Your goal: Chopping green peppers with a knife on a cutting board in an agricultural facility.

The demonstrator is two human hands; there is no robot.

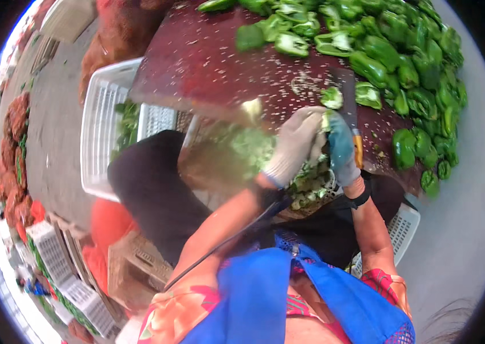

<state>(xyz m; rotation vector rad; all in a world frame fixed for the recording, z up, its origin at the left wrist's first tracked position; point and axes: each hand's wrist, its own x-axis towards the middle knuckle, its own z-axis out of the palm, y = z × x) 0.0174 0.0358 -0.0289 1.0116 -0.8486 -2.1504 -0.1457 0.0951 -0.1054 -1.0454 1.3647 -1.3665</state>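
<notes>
My left hand (296,142), in a pale knitted glove, and my right hand (341,146), in a glove with a blue-green coating, meet at the near edge of a dark red tabletop (208,56). A piece of green pepper (326,120) shows between their fingertips; which hand grips it is unclear. Just beyond them lies a cut pepper piece (332,98). A knife (349,99) with a yellow-orange handle rests right of it. Halved peppers (292,44) and a heap of whole green bell peppers (397,56) cover the far right. Scattered seeds dot the tabletop.
Below my hands, a crate holds pepper scraps (311,189). At the left stands a white plastic crate (92,142) with green peppers (127,124) inside. Red mesh sacks (126,26) stand behind it. Another white crate (403,228) is at the lower right. A person (34,286) is far off at the lower left.
</notes>
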